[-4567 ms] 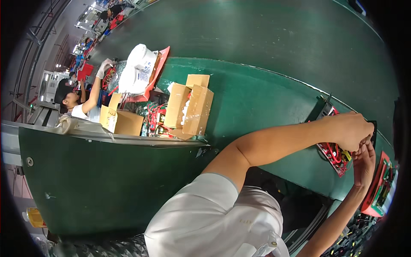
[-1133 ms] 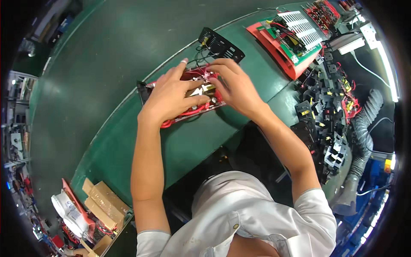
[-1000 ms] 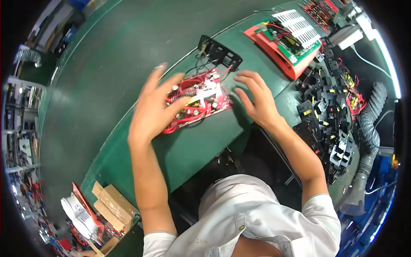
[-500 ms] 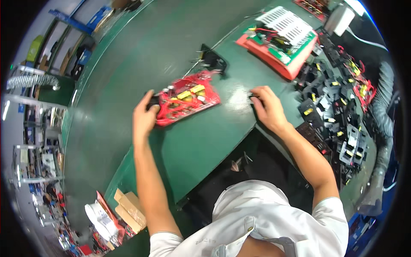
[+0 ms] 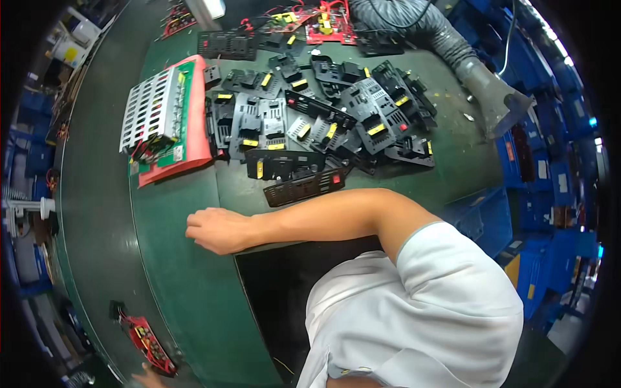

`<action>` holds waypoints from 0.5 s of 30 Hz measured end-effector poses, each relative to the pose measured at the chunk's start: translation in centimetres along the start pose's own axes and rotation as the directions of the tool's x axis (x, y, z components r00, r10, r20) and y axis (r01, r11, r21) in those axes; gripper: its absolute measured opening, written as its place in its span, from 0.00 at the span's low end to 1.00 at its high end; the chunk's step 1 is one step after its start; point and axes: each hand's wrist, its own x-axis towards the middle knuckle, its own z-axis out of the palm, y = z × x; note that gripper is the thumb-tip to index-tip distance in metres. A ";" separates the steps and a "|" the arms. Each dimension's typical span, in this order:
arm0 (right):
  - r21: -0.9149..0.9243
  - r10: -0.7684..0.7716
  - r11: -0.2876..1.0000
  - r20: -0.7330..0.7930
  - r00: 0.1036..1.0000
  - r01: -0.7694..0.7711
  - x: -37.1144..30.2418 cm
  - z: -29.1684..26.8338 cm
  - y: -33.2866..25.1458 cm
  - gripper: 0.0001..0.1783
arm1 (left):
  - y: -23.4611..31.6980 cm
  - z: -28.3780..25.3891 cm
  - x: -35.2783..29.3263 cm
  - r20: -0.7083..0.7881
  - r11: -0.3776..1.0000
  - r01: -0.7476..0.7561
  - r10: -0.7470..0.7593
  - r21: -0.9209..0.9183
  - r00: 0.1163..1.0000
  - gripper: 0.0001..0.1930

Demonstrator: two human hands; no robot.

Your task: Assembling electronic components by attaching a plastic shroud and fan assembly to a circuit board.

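My right hand [image 5: 220, 229] rests over the green bench near its front edge, palm down with the fingers curled in. Whatever it may hold is hidden under the fingers. My left hand [image 5: 149, 377] shows only in part at the lower left edge, blurred, beside the near end of a red circuit board [image 5: 148, 343]. Whether its fingers grip the board cannot be seen. The board carries yellow parts and red wires. A small black part [image 5: 117, 310] lies at the board's far end.
Beyond my right arm lies a heap of black plastic panels [image 5: 375, 107] with yellow labels. Left of it, a slotted metal case on a green board [image 5: 187, 97] sits on red wrapping [image 5: 194, 145]. A grey flexible duct [image 5: 433, 39] runs along the far right, near blue bins [image 5: 482, 220].
The view has swung to the right, so the panel heap is now central and the red circuit board is at the lower left. My left hand is mostly out of the picture.
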 end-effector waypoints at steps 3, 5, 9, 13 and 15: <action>-0.062 0.047 0.997 -0.022 0.999 -0.048 -0.9 -0.9 0.9 0.10 | 9.0 -1.4 3.4 0.073 0.993 0.088 -0.093 0.076 0.993 0.45; -0.072 0.016 0.997 -0.044 0.999 -0.019 -1.1 -0.4 0.9 0.09 | 13.7 -3.7 3.6 -0.094 0.963 -0.237 0.226 -0.126 0.970 0.36; -0.204 -0.058 0.978 -0.034 0.998 0.050 -2.8 -1.0 1.3 0.07 | 33.8 -9.4 -0.3 -0.225 0.770 -0.514 0.462 -0.377 0.858 0.23; -0.177 -0.117 0.975 0.093 0.989 0.132 -7.1 -3.7 -2.7 0.09 | 44.4 -8.7 -5.9 -0.159 0.580 -0.415 0.441 -0.701 0.883 0.20; -0.101 -0.078 0.992 0.040 0.996 0.081 -10.8 -6.5 -4.6 0.11 | 48.1 -8.0 -7.8 -0.112 0.521 -0.383 0.477 -0.763 0.872 0.20</action>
